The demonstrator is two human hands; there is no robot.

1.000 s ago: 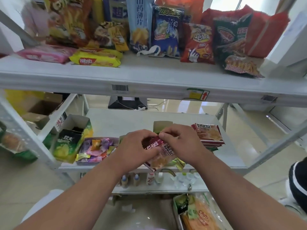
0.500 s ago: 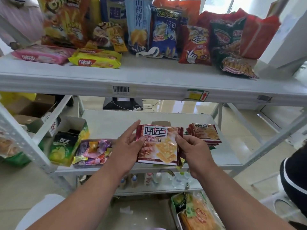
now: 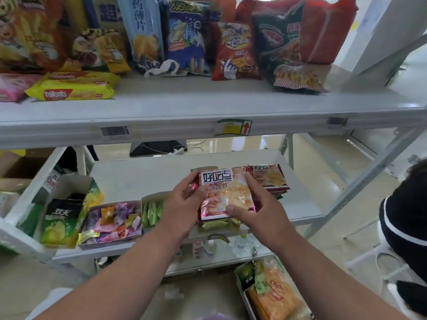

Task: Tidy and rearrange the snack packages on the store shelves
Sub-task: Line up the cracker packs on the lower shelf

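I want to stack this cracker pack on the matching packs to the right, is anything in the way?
Nothing visible. Both hands, left hand and right hand, hold the cracker pack right beside the matching stack on the middle shelf, with no item between them.

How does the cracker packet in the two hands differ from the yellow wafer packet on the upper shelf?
The cracker packet is red and pink and held upright by the left hand and right hand; the yellow wafer packet lies flat, untouched. The cracker packet is over the middle shelf; the wafer packet is on the upper shelf. Both are sealed.
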